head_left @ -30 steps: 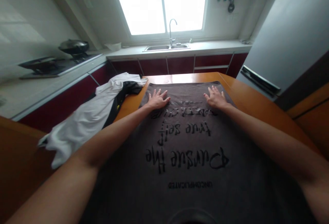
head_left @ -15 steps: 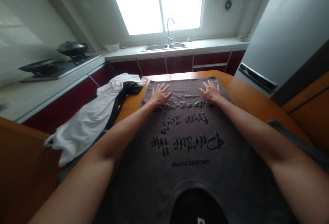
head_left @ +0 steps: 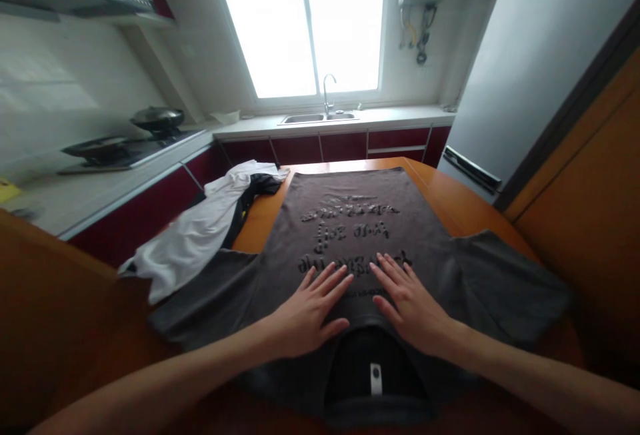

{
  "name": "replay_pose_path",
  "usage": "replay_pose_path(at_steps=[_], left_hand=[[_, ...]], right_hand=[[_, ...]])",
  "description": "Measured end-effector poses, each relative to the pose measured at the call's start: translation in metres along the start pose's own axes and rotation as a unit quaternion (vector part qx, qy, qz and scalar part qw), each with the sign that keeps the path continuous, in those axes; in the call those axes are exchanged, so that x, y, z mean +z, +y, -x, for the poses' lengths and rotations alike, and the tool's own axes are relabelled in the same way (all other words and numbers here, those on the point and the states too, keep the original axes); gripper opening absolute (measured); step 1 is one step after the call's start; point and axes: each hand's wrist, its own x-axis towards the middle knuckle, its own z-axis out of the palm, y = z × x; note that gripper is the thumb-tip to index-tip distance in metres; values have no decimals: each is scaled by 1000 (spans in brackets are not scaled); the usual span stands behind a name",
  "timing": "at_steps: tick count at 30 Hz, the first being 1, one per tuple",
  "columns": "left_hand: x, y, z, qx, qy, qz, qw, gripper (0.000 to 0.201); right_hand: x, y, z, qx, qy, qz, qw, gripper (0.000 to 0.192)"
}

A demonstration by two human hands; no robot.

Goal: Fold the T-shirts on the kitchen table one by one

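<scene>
A dark grey T-shirt (head_left: 345, 188) with black lettering lies spread on the orange-brown wooden table (head_left: 430, 185), its collar toward me and its hem at the far side. My left hand (head_left: 315, 312) rests flat on the chest of the shirt, left of the collar, fingers stretched out and pointing away. My right hand (head_left: 410, 305) lies on the other side of the chest in the same way, fingers extended over part of the print. Neither hand grips the cloth. Both sleeves spread out to the sides. A white label shows inside the neck opening.
White and black clothes (head_left: 200, 222) lie in a heap along the table's left edge. Beyond are a counter with a sink (head_left: 305, 118) and tap, a stove (head_left: 135, 148) with two pans at the left, and a fridge (head_left: 520, 75) at the right.
Both hands have moved back toward me, from near the shirt's hem to its upper chest by the collar. My view has tilted up a little, showing more of the room.
</scene>
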Motion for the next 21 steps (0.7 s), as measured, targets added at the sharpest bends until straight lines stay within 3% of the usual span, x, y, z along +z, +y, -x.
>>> replay_pose_path(at_steps=[3, 8, 13, 16, 21], left_hand=[[13, 17, 17, -3, 7, -3, 1000, 72], [16, 28, 32, -14, 41, 6, 999, 71], [19, 42, 49, 5, 7, 20, 1000, 75], [16, 46, 53, 4, 7, 31, 999, 75], [15, 46, 49, 2, 20, 28, 999, 76]], right_hand=[[9, -10, 26, -12, -11, 5, 1000, 62], [5, -18, 39, -12, -19, -7, 1000, 64], [4, -21, 52, -44, -63, -16, 997, 66], [-1, -22, 47, -35, -72, -13, 997, 64], [-14, -36, 7, -1, -12, -17, 1000, 56]])
